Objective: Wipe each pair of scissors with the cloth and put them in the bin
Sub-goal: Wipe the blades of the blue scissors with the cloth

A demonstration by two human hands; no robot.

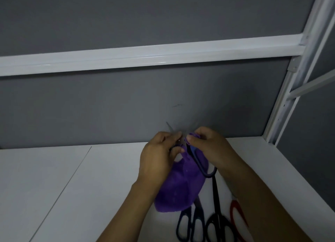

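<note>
My left hand (159,154) grips a pair of scissors with dark handles (203,167), held up above the white table (90,187); its blade tip (169,127) points up and away. My right hand (208,145) pinches a purple cloth (179,189) against the scissors near the pivot, and the cloth hangs down between my forearms. Below on the table lie dark-blue-handled scissors (190,225), black-handled scissors (216,221) and, partly behind my right arm, red-handled scissors (235,216). No bin is in view.
A grey wall rises behind the table. A white horizontal rail (145,55) crosses it, and a white upright frame post (293,82) stands at the right. A seam (72,176) runs diagonally across the tabletop on the left.
</note>
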